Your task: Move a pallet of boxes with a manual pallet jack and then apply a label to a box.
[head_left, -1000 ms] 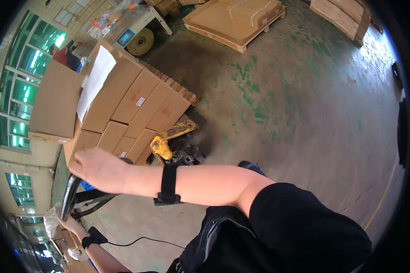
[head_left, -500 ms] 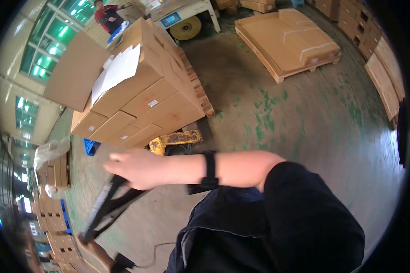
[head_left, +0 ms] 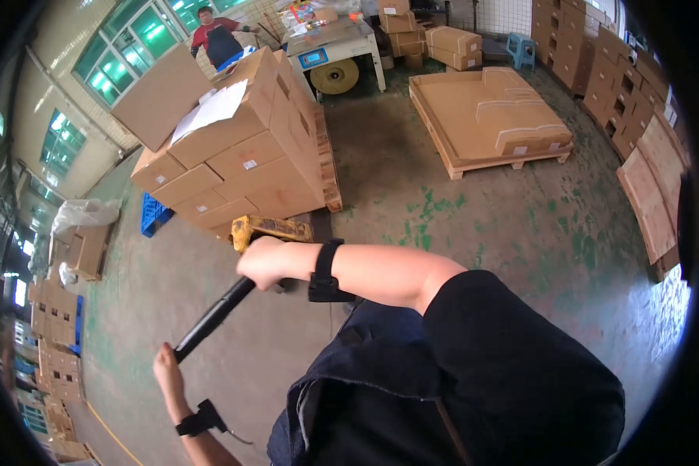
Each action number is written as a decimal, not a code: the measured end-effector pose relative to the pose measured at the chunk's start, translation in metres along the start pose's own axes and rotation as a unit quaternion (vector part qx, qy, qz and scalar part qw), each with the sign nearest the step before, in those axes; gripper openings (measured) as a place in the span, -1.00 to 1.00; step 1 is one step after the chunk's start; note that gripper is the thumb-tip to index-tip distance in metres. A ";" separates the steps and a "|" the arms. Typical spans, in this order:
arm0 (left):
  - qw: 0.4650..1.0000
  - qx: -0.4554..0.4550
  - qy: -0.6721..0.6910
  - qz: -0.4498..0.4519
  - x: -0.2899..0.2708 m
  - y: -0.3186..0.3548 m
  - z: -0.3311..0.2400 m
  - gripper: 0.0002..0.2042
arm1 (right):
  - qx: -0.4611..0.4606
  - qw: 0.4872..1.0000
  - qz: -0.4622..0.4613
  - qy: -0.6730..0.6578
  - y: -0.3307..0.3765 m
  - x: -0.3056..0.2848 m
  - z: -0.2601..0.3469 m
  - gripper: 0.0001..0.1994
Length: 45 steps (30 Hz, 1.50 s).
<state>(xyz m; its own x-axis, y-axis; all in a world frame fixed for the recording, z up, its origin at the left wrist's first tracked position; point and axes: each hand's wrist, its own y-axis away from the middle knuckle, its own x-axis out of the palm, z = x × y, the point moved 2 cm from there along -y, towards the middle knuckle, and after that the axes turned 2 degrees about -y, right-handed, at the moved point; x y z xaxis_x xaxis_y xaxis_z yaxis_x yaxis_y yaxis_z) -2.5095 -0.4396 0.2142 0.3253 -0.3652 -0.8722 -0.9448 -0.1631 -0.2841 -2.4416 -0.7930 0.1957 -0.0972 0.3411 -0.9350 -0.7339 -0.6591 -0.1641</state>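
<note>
Black pallet-jack handle (head_left: 210,318), left hand (head_left: 165,365) and right hand (head_left: 262,262) gripping it

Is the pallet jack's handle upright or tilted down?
Tilted: the black handle slants from the yellow jack toward the person, with the left hand and right hand gripping it.

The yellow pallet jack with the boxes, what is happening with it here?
A person grips the black handle of a yellow pallet jack with both hands: the right hand high on the bar, the left hand at its lower end. The jack sits under a pallet stacked with cardboard boxes. Another person stands behind the stack.
</note>
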 end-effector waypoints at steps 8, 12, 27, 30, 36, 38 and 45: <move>0.950 0.198 -0.228 0.081 0.120 0.185 -0.010 -0.72 | 0.018 0.999 0.026 -0.011 0.157 0.126 -0.010 -0.81; 0.954 0.172 -0.235 0.075 0.129 0.208 -0.047 -0.73 | 0.027 0.999 -0.008 -0.016 0.176 0.130 -0.030 -0.79; 0.969 0.047 -0.234 0.067 0.161 0.249 -0.158 -0.69 | -0.037 0.998 0.030 -0.029 0.233 0.075 -0.109 -0.78; 0.972 0.063 -0.222 0.048 0.165 0.257 -0.187 -0.68 | -0.050 0.998 0.026 -0.026 0.243 0.068 -0.126 -0.81; 0.978 -0.017 -0.210 0.007 0.170 0.280 -0.237 -0.65 | -0.058 0.997 0.043 -0.025 0.274 0.047 -0.149 -0.77; 0.980 -0.017 -0.201 -0.004 0.171 0.287 -0.259 -0.65 | -0.064 0.996 0.060 -0.019 0.282 0.035 -0.159 -0.77; 0.971 -0.060 -0.230 0.026 0.168 0.301 -0.328 -0.65 | -0.092 0.992 0.078 -0.042 0.309 -0.003 -0.192 -0.75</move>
<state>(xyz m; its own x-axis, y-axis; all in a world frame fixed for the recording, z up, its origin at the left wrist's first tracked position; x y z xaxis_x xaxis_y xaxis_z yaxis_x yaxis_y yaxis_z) -2.7265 -0.8506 0.1126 0.2000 0.0687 -0.9774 -0.9392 -0.2707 -0.2112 -2.5390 -1.1264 0.0871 -0.2609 0.2757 -0.9252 -0.5714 -0.8165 -0.0822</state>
